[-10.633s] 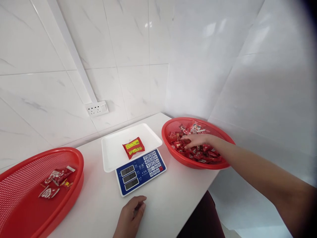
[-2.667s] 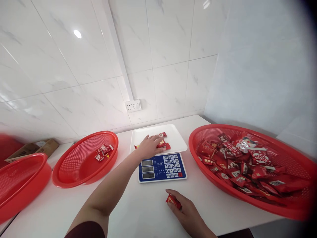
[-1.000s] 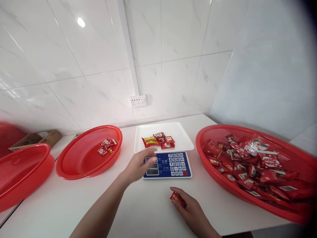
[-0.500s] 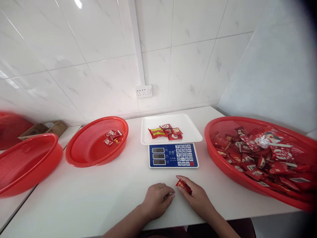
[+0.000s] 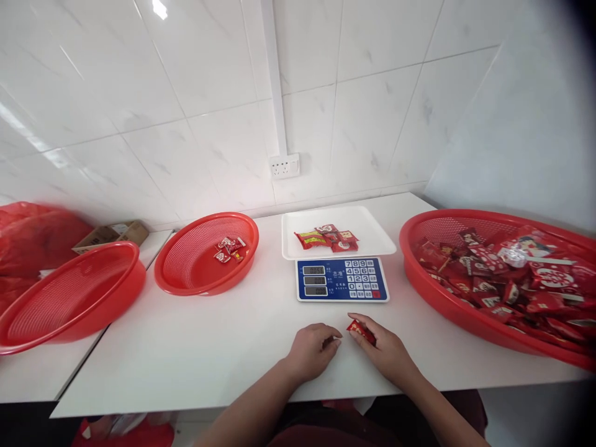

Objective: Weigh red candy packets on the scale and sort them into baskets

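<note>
Right hand (image 5: pixel 384 351): resting on near edge of white table (image 5: pixel 195 360), fingers curled round a small red candy packet (image 5: pixel 361 331), pinched at fingertips.
Left hand (image 5: pixel 311 351): loose fist, knuckles down on table just left of right hand, holds nothing visible; fingertips nearly touching the packet side.
Packet position: near centre of table, in front of the scale (image 5: pixel 342 279), apart from it.
Scale tray (image 5: pixel 372 226): white, carries a small pile of red packets (image 5: pixel 326 238), one with a yellow label at left of pile.
Display: lit, digits too small to read.
Right basket (image 5: pixel 419 273): big red mesh, far right, heaped with red packets.
Middle basket (image 5: pixel 181 282): left of scale, few packets at its far side.
Left basket (image 5: pixel 116 298): on a second surface far left; no contents seen.
Background: red bag, cardboard box far left, wall socket above scale.
Step (judged): weighing out a batch; one packet kept back in hand while reading is checked.
Next move (judged): calls for either adding held packet to tray pile or returning it, depending on the reading; short forward reach, gentle drop so tray is not jolted.
</note>
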`<act>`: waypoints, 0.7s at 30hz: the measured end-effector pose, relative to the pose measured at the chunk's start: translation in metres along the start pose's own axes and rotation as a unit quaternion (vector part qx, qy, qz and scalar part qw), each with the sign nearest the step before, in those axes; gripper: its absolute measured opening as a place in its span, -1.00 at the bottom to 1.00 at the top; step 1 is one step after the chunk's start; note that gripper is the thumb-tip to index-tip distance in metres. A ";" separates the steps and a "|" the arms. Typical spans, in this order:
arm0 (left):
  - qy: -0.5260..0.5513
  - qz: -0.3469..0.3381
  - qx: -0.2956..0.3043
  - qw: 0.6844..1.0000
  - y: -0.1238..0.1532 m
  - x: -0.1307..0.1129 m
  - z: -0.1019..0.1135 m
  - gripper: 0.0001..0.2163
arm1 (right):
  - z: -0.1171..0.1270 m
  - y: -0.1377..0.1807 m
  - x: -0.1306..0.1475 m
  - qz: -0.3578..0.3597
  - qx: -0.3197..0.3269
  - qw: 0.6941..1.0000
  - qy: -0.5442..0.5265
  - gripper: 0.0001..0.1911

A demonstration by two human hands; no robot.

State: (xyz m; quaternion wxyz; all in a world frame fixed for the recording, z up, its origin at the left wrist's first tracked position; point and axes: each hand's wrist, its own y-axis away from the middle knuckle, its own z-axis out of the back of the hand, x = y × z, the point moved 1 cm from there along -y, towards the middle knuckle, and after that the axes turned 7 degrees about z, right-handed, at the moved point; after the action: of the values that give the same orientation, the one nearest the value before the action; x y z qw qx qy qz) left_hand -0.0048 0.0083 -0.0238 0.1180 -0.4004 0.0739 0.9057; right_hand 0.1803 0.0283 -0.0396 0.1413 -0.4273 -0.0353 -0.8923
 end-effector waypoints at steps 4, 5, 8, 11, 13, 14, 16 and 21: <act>0.048 0.007 0.006 0.999 0.002 0.003 -0.001 -0.79 | 0.001 -0.007 0.004 -0.031 0.028 0.999 -0.022 -0.54; 0.097 0.025 0.001 0.995 0.002 0.004 0.002 -0.79 | 0.000 -0.010 0.005 -0.033 0.036 0.998 -0.035 -0.53; 0.321 0.106 -0.066 0.939 -0.001 0.014 0.023 -0.77 | -0.005 -0.019 0.010 -0.026 0.050 0.995 -0.087 -0.52; 0.476 0.143 -0.188 0.847 -0.006 0.028 0.063 -0.70 | -0.013 -0.025 0.015 -0.024 0.051 0.993 -0.108 -0.52; 0.532 0.153 -0.247 0.796 -0.009 0.039 0.093 -0.64 | -0.016 -0.025 0.016 -0.024 0.049 0.995 -0.087 -0.53; 0.547 0.161 -0.267 0.777 -0.010 0.044 0.107 -0.61 | -0.016 -0.025 0.017 -0.023 0.051 0.996 -0.074 -0.53; 0.553 0.172 -0.299 0.758 -0.011 0.055 0.131 -0.60 | -0.016 -0.024 0.018 -0.023 0.059 0.996 -0.057 -0.52; 0.516 0.177 -0.419 0.725 -0.010 0.080 0.178 -0.69 | -0.012 -0.023 0.020 -0.010 0.065 0.996 -0.059 -0.52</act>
State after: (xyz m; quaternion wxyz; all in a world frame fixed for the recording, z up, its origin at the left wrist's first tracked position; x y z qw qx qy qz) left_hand -0.1805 0.0715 0.0354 -0.2810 -0.7946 -0.1940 0.5021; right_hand 0.1532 0.0434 -0.0308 0.1573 -0.4688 -0.1064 -0.8627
